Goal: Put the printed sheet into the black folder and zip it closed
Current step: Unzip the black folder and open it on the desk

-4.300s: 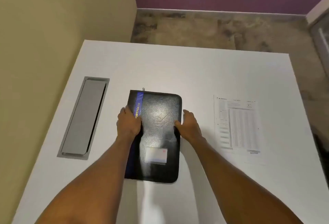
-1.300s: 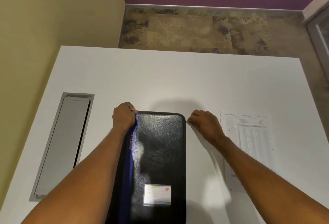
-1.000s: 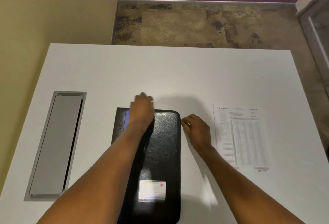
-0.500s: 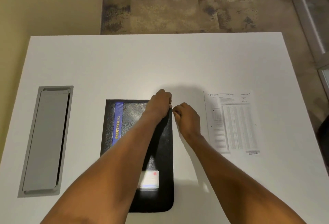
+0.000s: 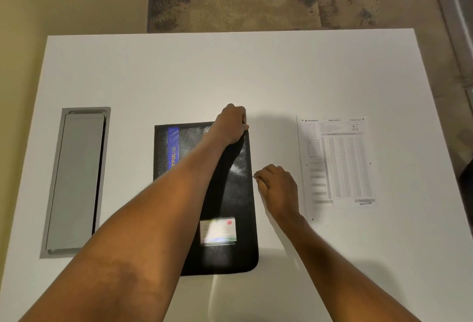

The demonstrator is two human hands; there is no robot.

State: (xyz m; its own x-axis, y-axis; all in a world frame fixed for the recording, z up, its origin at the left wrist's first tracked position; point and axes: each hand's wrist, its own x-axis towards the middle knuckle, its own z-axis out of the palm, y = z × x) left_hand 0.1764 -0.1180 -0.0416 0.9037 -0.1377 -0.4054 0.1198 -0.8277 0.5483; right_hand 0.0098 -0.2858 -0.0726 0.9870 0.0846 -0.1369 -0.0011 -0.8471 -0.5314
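The black folder [image 5: 230, 193] lies flat on the white table, with a blue strip along its left side and a small card pocket near its front. My left hand [image 5: 231, 125] grips the folder's far right corner. My right hand [image 5: 275, 184] pinches the small metal zip pull [image 5: 254, 177] at the folder's right edge, about halfway down its length. The printed sheet [image 5: 336, 161] lies flat on the table to the right of the folder, apart from both hands.
A grey cable hatch [image 5: 76, 180] is set into the white table [image 5: 230, 73] at the left. A beige wall runs along the left side. Patterned floor lies beyond the table's far edge.
My right hand has drawn the zip pull from the folder's far right corner toward me along the right edge. My left hand stays on the far right corner.
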